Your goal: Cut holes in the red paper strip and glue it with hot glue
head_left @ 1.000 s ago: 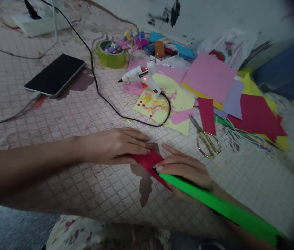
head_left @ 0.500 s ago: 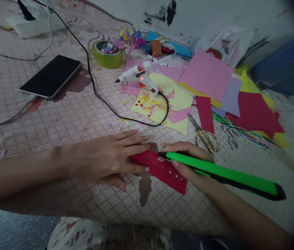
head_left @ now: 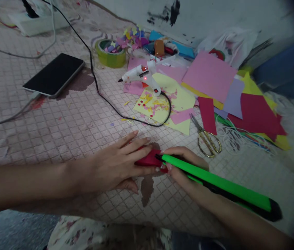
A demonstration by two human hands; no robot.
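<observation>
Two holds to steady

Green tool (head_left: 222,183): angled toward 4 o'clock. Left hand (head_left: 115,161): fingers apart, resting at 9 o'clock. Right hand (head_left: 190,156): closed round tool. Red piece (head_left: 150,158): 6 o'clock of centre; keep flat. Dark tip (head_left: 158,157): keep clear of fingers.

A lattice-patterned cloth (head_left: 84,128) bears a dark-screened device (head_left: 54,74), a yellow-green tape roll (head_left: 113,60), gold-handled scissors (head_left: 201,131) and a white power strip (head_left: 39,27).

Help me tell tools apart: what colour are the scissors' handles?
Gold handles, seen best in the head view.
</observation>
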